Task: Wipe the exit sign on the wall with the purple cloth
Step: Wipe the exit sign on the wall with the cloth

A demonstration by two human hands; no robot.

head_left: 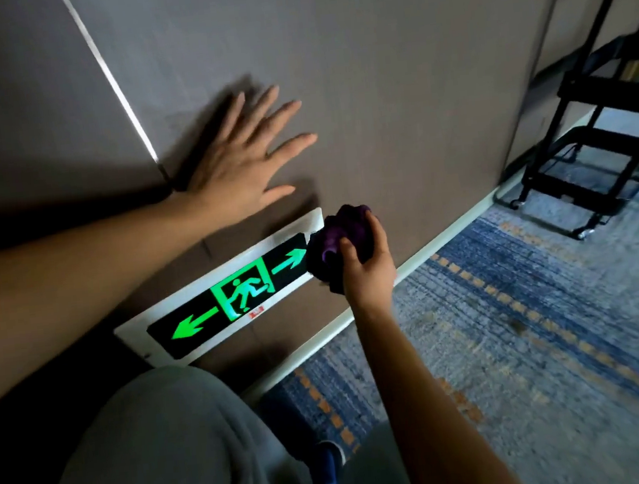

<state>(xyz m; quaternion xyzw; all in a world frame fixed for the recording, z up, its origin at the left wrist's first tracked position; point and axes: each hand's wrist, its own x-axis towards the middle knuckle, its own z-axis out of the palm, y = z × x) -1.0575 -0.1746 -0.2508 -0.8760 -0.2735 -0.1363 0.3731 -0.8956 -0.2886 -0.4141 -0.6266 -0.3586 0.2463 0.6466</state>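
— Where's the crumpled purple cloth (336, 246)?
— Bunched in the right hand (367, 264), pressed on the right end of the green-lit, white-framed exit sign (233, 296).
— The left hand (240, 159)?
— Flat on the grey wall (391, 76), fingers (288, 109) spread.

Right end of exit sign (214, 304) hidden behind purple cloth (334, 248); black cart (594, 134) cut off at right edge.

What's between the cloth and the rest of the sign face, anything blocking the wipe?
Nothing visible. The right hand presses the purple cloth on the right end of the exit sign; the face to its left lies bare. The left hand rests flat on the wall above the sign, off it.
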